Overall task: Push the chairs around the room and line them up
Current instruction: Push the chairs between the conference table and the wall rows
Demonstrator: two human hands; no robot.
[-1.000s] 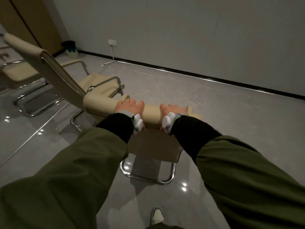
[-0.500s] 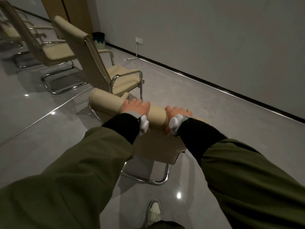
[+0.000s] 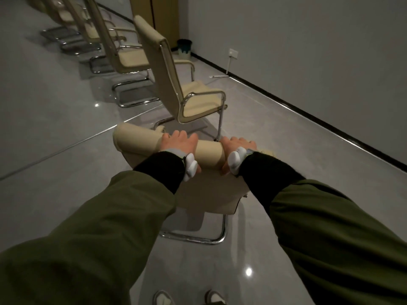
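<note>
Stretching across the whole view, a glossy grey tiled floor point(image 3: 66, 128) meets a pale grey wall point(image 3: 308, 51) along a dark skirting strip point(image 3: 308, 100). A row of cream chairs with chrome cantilever frames runs from the far upper left toward the middle; the nearest chair in the row point(image 3: 167, 80) stands upright, its tall back facing left and its seat toward the wall, with another lined-up chair point(image 3: 123, 53) just behind it and more beyond, too dim to count. Closest to the camera is the cream chair being pushed point(image 3: 207, 194), seen from behind and above: its rolled top edge lies across the centre of the view, its chrome base loop on the floor below, and it sits just beside the nearest chair in the row, slightly behind it. Two olive-green sleeves point(image 3: 99, 238) with black cuffs reach forward to it. The left hand point(image 3: 178, 142) grasps the rolled top edge, fingers curled over the far side; the right hand point(image 3: 235, 144) grips the same edge a little to the right, fingers likewise wrapped over. Each wrist carries a white band device point(image 3: 190, 167). A tan door point(image 3: 163, 16) stands in the far corner, a dark waste bin point(image 3: 184, 47) beside it, then a white wall socket point(image 3: 233, 53). Two shoe tips point(image 3: 164, 299) show at the bottom edge.
</note>
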